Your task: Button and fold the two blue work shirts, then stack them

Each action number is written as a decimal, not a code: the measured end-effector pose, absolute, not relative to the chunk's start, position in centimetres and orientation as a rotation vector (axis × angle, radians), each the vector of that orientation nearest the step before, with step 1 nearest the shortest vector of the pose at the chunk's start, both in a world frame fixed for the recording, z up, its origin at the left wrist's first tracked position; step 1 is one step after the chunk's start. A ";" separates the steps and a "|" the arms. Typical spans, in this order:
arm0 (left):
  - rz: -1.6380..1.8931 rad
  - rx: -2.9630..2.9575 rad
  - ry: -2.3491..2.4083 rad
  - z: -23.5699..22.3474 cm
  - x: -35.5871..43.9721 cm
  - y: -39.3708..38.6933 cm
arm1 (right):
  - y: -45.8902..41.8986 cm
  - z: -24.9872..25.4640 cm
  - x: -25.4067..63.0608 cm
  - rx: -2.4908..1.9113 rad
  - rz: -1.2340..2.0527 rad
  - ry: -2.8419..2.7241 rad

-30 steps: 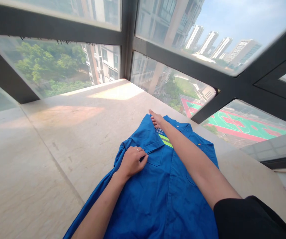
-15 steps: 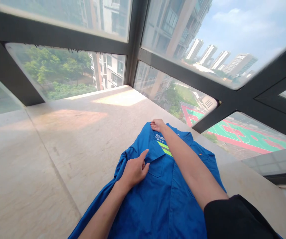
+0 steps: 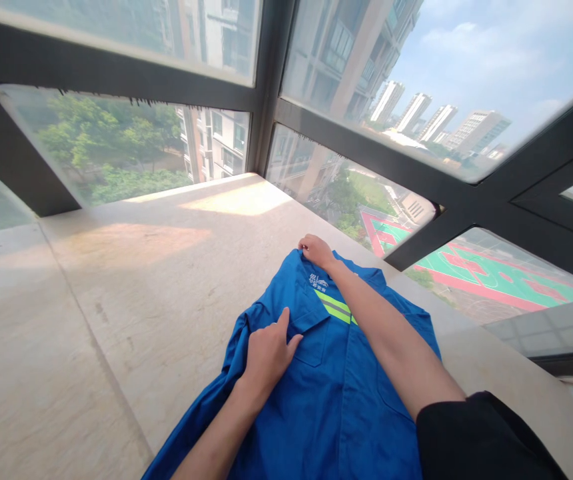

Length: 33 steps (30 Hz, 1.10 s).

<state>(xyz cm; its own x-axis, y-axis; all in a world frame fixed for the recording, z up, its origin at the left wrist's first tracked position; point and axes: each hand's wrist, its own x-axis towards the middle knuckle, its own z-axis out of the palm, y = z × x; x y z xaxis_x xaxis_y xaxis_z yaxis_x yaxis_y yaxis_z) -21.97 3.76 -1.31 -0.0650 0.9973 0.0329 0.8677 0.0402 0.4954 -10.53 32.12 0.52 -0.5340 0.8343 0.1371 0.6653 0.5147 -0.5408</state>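
A blue work jacket (image 3: pixel 306 413) lies spread out in front of me, with a chest pocket and a white printed emblem. Across its chest runs a yellow-green and grey reflective stripe (image 3: pixel 335 307), partly covered by my right forearm. My right hand (image 3: pixel 315 251) reaches across to the shoulder beside the collar, its fingers closed on the cloth there. Lower down, my left hand (image 3: pixel 269 353) rests on the jacket beside the chest pocket, thumb and index finger stretched apart. Its remaining fingers are partly hidden.
The jacket is on a pale stone ledge (image 3: pixel 116 287) with a seam running through it on the left. Dark window frames (image 3: pixel 266 93) meet in a corner beyond. Glass panes border the ledge, with buildings, trees and a sports court outside.
My right hand's fingers have curled closed on the shoulder cloth, and the hand has risen slightly. The reflective stripe shows more. My left hand has shifted slightly left, its thumb and index finger still apart.
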 end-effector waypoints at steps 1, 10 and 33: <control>0.538 1.924 2.030 -1.4 -21.8 3.7 | 31.9 0.4 -10.5 -1.231 0.567 -2.376; 0.798 2.000 2.007 -2.6 -21.8 3.7 | 32.4 0.9 -10.8 -1.134 0.637 -2.309; 0.946 1.973 1.962 -2.3 -21.8 3.2 | 28.9 -2.2 -11.3 -1.180 0.200 -2.475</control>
<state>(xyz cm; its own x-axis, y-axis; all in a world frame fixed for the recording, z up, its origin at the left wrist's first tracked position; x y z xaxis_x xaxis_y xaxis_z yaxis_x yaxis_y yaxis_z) -21.81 3.22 -2.33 -0.0874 0.9520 0.2933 0.8223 -0.0972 0.5607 -11.25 28.85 -2.22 -0.5696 0.7714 0.2836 0.7158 0.6352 -0.2901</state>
